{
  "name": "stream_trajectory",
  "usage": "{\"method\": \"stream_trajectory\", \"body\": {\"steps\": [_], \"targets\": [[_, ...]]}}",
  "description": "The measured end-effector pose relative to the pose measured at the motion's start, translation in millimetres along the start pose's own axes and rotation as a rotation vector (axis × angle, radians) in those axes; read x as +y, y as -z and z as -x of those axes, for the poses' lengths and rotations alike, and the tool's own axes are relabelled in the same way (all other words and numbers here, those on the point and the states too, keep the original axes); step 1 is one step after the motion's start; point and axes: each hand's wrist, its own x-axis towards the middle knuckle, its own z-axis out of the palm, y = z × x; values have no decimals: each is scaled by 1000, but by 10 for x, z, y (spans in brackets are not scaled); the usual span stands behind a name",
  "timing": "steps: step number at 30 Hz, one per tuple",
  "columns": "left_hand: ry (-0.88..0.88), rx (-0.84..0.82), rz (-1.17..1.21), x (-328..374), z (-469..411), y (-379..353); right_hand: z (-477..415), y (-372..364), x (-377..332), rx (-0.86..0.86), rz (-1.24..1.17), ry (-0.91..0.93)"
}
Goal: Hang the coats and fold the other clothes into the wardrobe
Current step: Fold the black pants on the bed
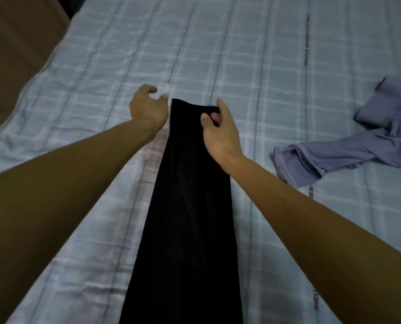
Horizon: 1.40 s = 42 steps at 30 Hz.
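A long black garment (pixel 185 218) lies stretched in a narrow strip down the middle of the bed, from the bottom edge of view up to my hands. My right hand (pixel 220 132) pinches its far right corner between thumb and fingers. Just left of the garment's far end, my left hand (pixel 148 108) hovers with fingers curled and apart, holding nothing. A crumpled blue-grey garment (pixel 349 150) lies on the bed at the right.
The bed is covered with a pale blue checked sheet (pixel 253 54). Its left edge runs diagonally, with a brown floor (pixel 14 54) beyond it at the upper left.
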Motion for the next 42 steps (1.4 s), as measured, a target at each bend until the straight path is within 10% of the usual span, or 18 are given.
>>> {"method": "stream_trajectory", "body": {"steps": [5,15,20,24,33,42], "targets": [[-71,-134,-229,-530,752,4,128,256,558,106,429,153],[423,-673,-142,-1081,2197,207,1044,151,1137,64,713,292],[-14,-665,-676,-1203,2513,421,1488,126,1174,107,756,334],[37,-840,-656,-1316,2791,482,1790,124,1216,33,821,261],[24,-227,-216,-1802,2984,1158,2114,151,1337,-227,1223,52],[279,-426,51,-1745,2857,1151,2021,-46,1266,-154,1297,143]]}}
